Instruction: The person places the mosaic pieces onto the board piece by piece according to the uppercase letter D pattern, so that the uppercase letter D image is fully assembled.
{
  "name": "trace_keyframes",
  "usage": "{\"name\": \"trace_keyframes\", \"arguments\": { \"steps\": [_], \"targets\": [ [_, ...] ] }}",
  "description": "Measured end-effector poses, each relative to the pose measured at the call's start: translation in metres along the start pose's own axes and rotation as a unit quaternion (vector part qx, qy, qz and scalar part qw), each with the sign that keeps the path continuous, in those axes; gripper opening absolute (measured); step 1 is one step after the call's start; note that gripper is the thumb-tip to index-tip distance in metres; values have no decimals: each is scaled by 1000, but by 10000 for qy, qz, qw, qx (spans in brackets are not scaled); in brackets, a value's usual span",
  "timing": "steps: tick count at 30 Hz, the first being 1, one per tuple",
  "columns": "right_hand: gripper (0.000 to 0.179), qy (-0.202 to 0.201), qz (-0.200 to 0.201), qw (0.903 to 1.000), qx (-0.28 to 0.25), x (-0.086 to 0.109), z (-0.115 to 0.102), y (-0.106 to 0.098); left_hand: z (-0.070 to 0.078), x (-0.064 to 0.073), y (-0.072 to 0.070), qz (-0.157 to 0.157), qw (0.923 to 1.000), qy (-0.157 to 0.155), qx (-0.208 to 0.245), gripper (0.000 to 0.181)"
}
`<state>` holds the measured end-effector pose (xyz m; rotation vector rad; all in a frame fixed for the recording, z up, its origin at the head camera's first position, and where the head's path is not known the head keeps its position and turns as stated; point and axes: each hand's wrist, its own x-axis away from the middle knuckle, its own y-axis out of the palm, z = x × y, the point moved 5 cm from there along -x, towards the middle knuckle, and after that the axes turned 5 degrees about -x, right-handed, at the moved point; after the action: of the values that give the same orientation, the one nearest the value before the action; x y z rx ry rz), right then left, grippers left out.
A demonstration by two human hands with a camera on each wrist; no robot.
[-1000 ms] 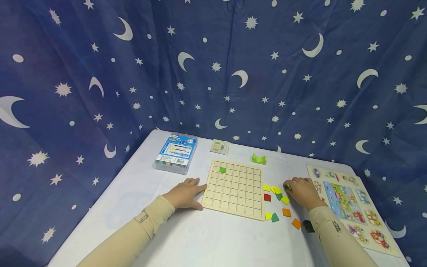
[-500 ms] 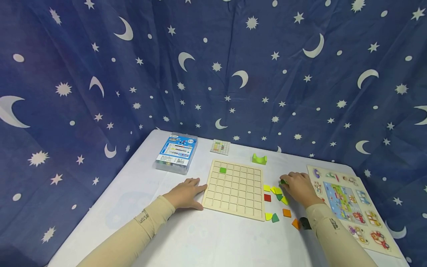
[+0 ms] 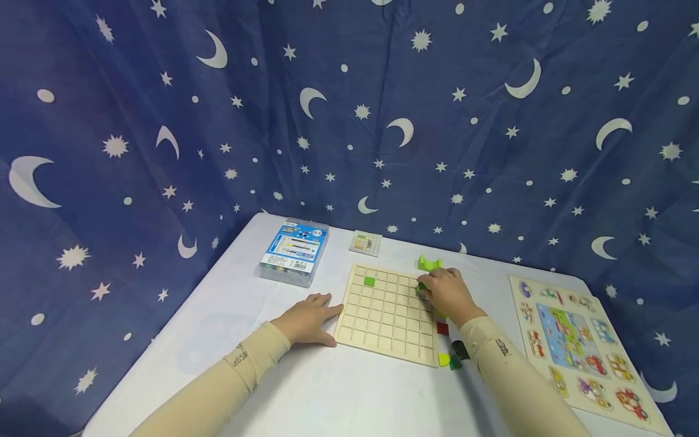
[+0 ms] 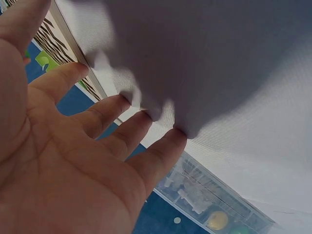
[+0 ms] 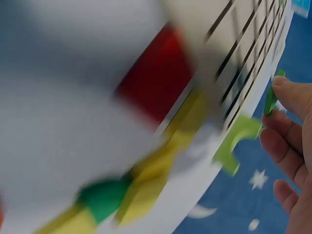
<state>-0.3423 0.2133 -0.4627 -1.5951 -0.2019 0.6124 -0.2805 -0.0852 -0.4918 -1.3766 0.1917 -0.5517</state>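
Between the thumb and fingers of my right hand (image 3: 450, 296) is a small green tile (image 5: 269, 101), pinched above the upper right part of a wooden grid board (image 3: 384, 325). One green square tile (image 3: 369, 281) sits in a cell near the board's upper left. My left hand (image 3: 307, 318) rests at the board's left edge with its fingers spread and straight, as the left wrist view (image 4: 73, 151) also shows the palm. Beside the board's right edge lie loose tiles, among them a red square (image 3: 443, 328) and a yellow piece (image 3: 445, 360); my right arm hides others.
Behind the board stand a light green notched block (image 3: 429, 264) and a small grid pattern card (image 3: 365, 243). A clear box with a blue label (image 3: 295, 252) lies at the back left. A wooden picture puzzle (image 3: 568, 291) lies on the right.
My right hand has moved left from the loose tiles to the board's upper right, carrying the green tile. The left hand stays at the board's edge. The head view has shifted slightly.
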Motion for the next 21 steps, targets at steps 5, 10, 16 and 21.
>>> {"name": "trace_keyframes", "arguments": {
  "steps": [5, 10, 16, 21],
  "targets": [
    [27, -245, -81, 9997, -16, -21, -26, 8, 0, 2, 1, -16, 10000, 5, 5, 85],
    [21, -347, -105, 9993, 67, -36, -44, 17, -1, 2, 2, -12, 10000, -9, -32, 85],
    [15, -326, -356, 9988, 41, -51, -56, 27, -1, 1, 2, -62, 9999, -85, -17, 85],
    [14, -225, -493, 9985, -85, -59, -60, 34, 0, 3, 2, -83, 9999, -50, -110, 84]
  ]
}}
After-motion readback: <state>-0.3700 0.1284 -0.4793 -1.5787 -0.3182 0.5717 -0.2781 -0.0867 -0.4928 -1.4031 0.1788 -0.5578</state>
